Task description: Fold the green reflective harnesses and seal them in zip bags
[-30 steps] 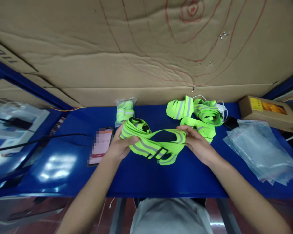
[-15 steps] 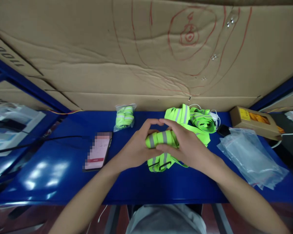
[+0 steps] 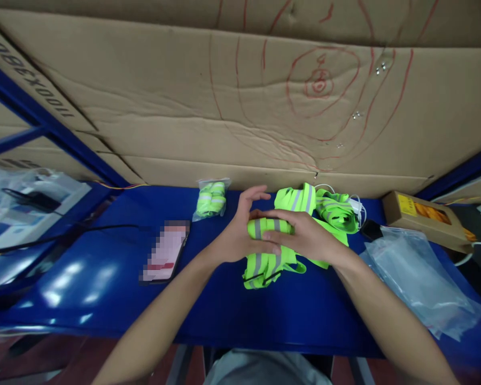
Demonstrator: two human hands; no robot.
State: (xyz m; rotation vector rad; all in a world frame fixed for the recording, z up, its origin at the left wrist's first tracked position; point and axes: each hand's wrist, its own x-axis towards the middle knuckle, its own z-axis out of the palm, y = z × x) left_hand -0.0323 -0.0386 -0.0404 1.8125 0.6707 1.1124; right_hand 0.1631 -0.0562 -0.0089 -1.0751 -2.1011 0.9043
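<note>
A folded bundle of fluorescent yellow-green reflective strap [image 3: 270, 225] with grey bands lies between my two hands above the blue table [image 3: 224, 315]. My left hand [image 3: 235, 232] cups the bundle's left end, its thumb along the near side and its upper fingers lifted and bent. From the right, my right hand [image 3: 310, 235] wraps the bundle, thumb on the front and fingers over the back. Just below the hands hang or lie more strap folds [image 3: 260, 267] with black pieces on them; whether they join the held bundle is hidden.
Loose reflective straps [image 3: 294, 199] and a coiled one [image 3: 334, 208] lie behind my right hand. A bagged strap roll [image 3: 211, 199] sits at the back, a phone [image 3: 166, 251] at left. Clear plastic bags [image 3: 417, 272] and a cardboard box [image 3: 425, 219] are on the right.
My right fingers have come down from the left fingertips onto the back of the bundle. The left upper fingers now stand apart from them. The view has tilted slightly upward.
</note>
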